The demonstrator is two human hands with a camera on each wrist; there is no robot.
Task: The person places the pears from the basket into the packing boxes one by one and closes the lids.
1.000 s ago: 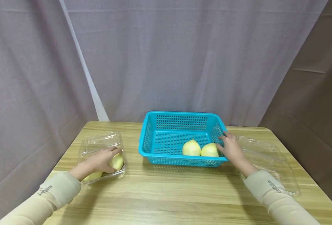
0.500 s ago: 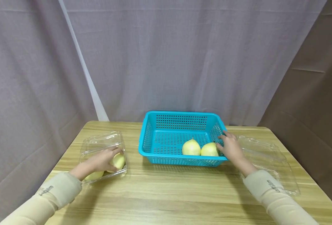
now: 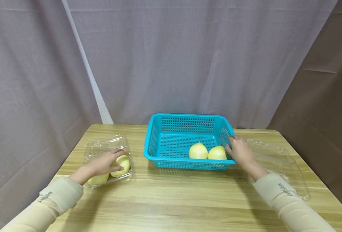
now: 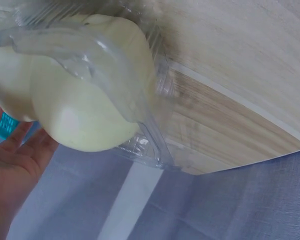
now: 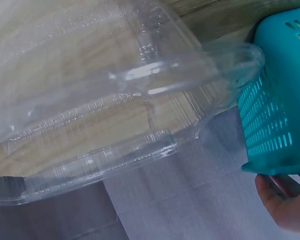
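Over one pear [image 3: 125,163], left fingers [image 3: 117,151] loosely parted

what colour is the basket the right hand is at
Teal blue: the basket shows best in the head view, beside the right hand.

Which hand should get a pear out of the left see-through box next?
Probably the left hand: it is already over a pear in that clear box. The right hand is away at the blue basket.
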